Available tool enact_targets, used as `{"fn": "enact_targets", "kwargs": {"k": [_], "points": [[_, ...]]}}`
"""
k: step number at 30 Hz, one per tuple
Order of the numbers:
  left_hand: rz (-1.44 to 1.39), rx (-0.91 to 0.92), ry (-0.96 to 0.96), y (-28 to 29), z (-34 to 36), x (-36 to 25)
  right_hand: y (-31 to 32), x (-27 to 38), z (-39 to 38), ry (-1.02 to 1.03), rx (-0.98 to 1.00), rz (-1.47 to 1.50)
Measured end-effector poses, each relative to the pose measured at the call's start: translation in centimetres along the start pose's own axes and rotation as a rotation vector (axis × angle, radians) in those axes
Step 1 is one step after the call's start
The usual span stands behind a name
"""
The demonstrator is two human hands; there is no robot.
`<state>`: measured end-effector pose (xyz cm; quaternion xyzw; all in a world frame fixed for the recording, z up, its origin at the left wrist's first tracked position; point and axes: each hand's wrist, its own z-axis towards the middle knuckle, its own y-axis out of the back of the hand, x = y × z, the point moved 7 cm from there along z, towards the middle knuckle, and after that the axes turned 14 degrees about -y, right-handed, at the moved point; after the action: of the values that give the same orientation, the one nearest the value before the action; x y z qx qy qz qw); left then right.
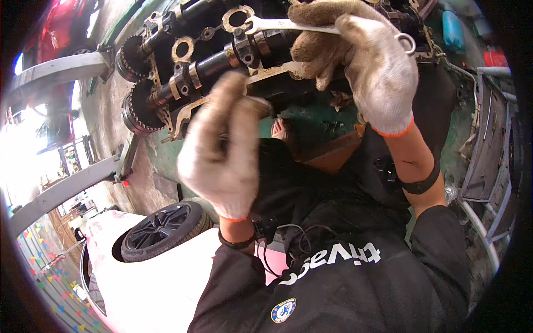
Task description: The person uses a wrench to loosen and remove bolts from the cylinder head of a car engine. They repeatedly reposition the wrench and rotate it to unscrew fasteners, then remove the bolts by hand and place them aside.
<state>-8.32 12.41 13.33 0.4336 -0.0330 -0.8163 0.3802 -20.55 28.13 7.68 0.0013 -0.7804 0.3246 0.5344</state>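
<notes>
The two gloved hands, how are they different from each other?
The right hand grips a shiny metal wrench up by the engine part, while the left hand holds no tool that I can see. The right hand sits higher and farther away; the left hand is lower and nearer, and looks blurred. Both wear whitish knit gloves with orange cuffs.

- The right hand (355, 61) covers the middle of the wrench (288, 25), so only its two ends show.
- The left hand (222, 150) is motion-blurred; what its fingers (236, 91) touch cannot be told.
- The cylinder head (222, 61) runs off the top edge, its right part hidden behind the gloves.
- The white car (150, 277) is cut off at the bottom edge.
</notes>
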Motion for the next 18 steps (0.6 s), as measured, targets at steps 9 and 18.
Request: {"fn": "enact_targets", "kwargs": {"k": [9,18], "points": [[0.104,0.042,0.06,0.6,5.1,2.1,-2.9,-1.9,-1.9,0.308,0.057,-0.327],[0.597,0.518,-0.306,-2.2,5.1,3.1,-3.7,-1.3,-3.0,0.61,-0.016,-0.488]]}}
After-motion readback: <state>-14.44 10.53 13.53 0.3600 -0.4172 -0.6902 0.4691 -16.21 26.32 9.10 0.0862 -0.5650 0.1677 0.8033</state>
